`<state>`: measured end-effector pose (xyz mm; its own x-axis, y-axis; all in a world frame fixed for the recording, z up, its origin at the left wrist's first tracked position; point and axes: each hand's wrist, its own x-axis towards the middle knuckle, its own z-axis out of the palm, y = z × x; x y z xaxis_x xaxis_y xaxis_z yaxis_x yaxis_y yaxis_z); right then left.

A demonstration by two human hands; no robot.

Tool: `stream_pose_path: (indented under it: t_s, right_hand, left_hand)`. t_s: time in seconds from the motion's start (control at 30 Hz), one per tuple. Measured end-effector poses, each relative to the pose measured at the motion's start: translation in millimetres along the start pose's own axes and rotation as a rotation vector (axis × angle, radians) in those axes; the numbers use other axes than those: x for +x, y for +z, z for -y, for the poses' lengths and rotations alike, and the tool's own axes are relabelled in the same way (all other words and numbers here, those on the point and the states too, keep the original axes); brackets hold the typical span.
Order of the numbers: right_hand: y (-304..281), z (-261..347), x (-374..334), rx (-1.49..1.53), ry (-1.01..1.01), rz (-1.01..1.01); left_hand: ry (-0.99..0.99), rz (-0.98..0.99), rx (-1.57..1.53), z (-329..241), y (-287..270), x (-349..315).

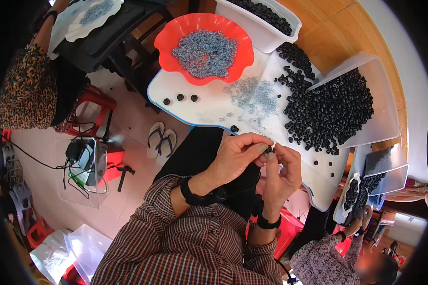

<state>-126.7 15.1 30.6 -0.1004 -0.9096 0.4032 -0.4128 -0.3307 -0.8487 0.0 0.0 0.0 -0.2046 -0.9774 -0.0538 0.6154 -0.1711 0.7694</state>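
My left hand (pixel 235 154) and my right hand (pixel 283 173) meet over the near edge of the white table (pixel 209 109). Their fingertips pinch one small black round part (pixel 269 149), with a pale bit showing above it; the fingers hide most of it. Just left of my fingertips lies another black part (pixel 234 128) at the table's edge. Farther left sit three black parts (pixel 180 97) in a loose row. Small clear bluish-grey pieces (pixel 257 97) are scattered beyond my hands. To the right spreads a large heap of black ring-like parts (pixel 309 114).
A red scalloped bowl (pixel 166 57) of bluish-grey pieces stands at the back. Behind it is a white bin (pixel 271 42) of black parts; a clear tub (pixel 383 95) lies tipped at right. Sandals (pixel 156 137) rest on the floor. Other people work at far left and lower right.
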Motion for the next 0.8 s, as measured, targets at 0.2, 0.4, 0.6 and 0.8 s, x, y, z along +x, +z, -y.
stream_pose_path:
  t_s: [0.2, 0.4, 0.6, 0.8]
  right_hand:
    - [-2, 1, -3, 0.004, 0.062, 0.004]
    - [7, 12, -3, 0.109, 0.157, -0.022]
    - [4, 5, -5, 0.231, 0.233, -0.039]
    - [6, 8, -5, 0.478, 0.259, -0.071]
  left_hand:
    - [-0.012, -0.021, -0.049, -1, 2, -3]
    - [-0.021, -0.043, -0.098, -3, 3, -4]
    - [-0.044, 0.025, -0.213, -4, 0, -6]
    - [-0.119, 0.078, -0.453, -7, -2, -6]
